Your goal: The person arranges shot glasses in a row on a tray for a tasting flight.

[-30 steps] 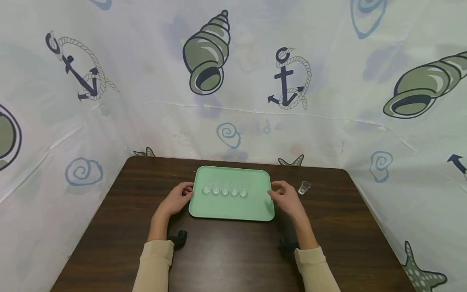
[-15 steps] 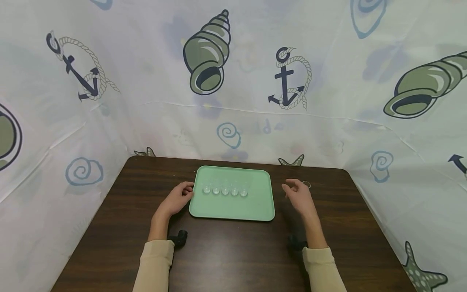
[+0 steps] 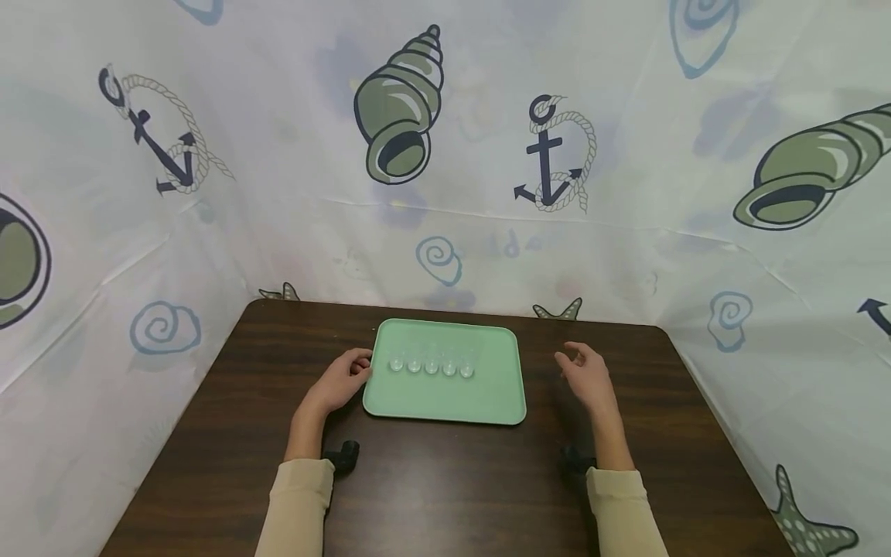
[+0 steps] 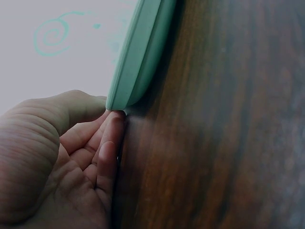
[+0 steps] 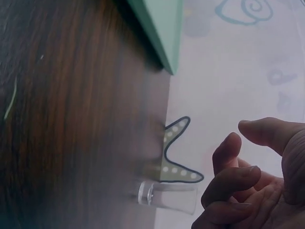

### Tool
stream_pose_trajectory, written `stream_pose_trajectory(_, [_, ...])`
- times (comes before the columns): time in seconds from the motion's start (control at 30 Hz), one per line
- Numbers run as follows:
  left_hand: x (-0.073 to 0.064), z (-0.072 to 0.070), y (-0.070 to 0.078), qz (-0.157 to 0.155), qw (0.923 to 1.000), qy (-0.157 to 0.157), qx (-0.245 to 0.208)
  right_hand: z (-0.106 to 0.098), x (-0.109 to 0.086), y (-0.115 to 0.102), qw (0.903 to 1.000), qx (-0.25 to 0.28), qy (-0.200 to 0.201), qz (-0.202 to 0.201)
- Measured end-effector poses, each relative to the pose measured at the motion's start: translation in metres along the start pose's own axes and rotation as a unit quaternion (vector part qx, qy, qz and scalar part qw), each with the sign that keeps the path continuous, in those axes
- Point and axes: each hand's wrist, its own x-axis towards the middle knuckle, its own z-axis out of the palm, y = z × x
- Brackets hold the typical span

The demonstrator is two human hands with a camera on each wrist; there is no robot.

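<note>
A pale green rectangular tray (image 3: 445, 401) lies on the table, bearing a row of several small clear cups (image 3: 448, 368). My left hand (image 3: 343, 377) pinches the tray's left edge; in the left wrist view the thumb (image 4: 81, 106) meets the rim from above, with fingers beneath. To the right of the tray, apart from it, my right hand (image 3: 586, 377) hovers with loosely bent fingers and nothing in them. In the right wrist view another small clear cup (image 5: 174, 197) stands upright on the table beside those fingers; the hand hides it in the head view.
The dark wood-grain table (image 3: 431, 480) has its back edge against a patterned curtain (image 3: 473, 155), which also hangs at both sides. A black wrist device (image 3: 343, 456) is on the left wrist, another (image 3: 576, 461) on the right.
My right hand has let go of the tray's right edge and moved right, coming in front of the single cup. The left hand has kept its hold; the tray has stayed in place.
</note>
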Motion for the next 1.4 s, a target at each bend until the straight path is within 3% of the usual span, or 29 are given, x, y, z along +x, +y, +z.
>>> stream_pose_trajectory(0.3, [-0.001,0.000,0.002,-0.002,1.0000,-0.001,-0.001,-0.003,0.005,0.015,0.9971,-0.058,0.010,0.049])
stream_pose_trajectory(0.93, [-0.002,0.000,0.001,0.004,1.0000,-0.003,-0.002,-0.009,0.013,0.028,0.9941,-0.066,0.035,0.078])
stream_pose_trajectory(1.4, [-0.002,-0.001,0.001,0.001,1.0000,-0.004,-0.003,-0.016,0.017,0.038,0.9944,-0.064,0.023,0.081])
